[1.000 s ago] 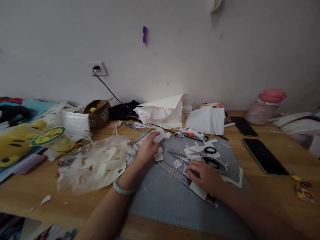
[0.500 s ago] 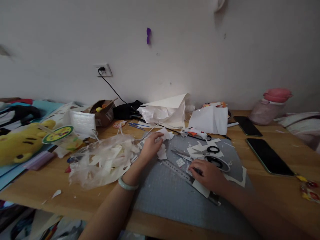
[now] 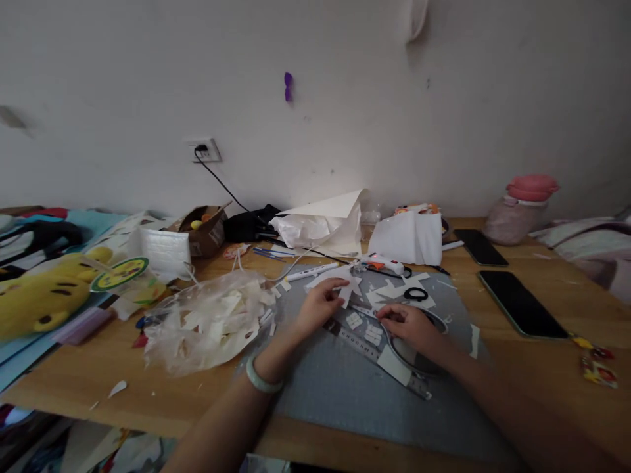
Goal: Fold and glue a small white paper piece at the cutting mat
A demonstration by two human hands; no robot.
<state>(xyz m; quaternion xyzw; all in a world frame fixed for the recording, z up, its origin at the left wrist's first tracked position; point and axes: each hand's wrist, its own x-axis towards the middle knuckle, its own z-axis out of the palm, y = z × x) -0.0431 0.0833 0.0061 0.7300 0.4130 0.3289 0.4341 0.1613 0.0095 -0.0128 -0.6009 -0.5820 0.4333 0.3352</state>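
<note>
My left hand (image 3: pixel 319 304) lies on the grey cutting mat (image 3: pixel 340 394), its fingertips pinched on a jagged white paper scrap (image 3: pixel 348 286). A pale green bangle circles that wrist. Close to its right, my right hand (image 3: pixel 410 324) has its fingers curled together at a small thing I cannot make out, beside some tiny white squares (image 3: pixel 373 334). It covers part of a black-rimmed oval object (image 3: pixel 411 358). A metal ruler (image 3: pixel 353 340) runs slantwise under both hands. Black-handled scissors (image 3: pixel 417 293) rest just beyond the right hand.
A clear plastic bag of white offcuts (image 3: pixel 207 322) sits left of the mat. A glue gun (image 3: pixel 384 265), folded white paper (image 3: pixel 409 238) and a cardboard box (image 3: pixel 204 223) line the back. Two phones (image 3: pixel 520 303) and a pink bottle (image 3: pixel 523 207) are on the right, a yellow plush (image 3: pixel 39 299) far left.
My left hand left the crumpled scraps at the mat's far corner and came nearer and to the right, onto a flat scrap. My right hand slid up the ruler toward it.
</note>
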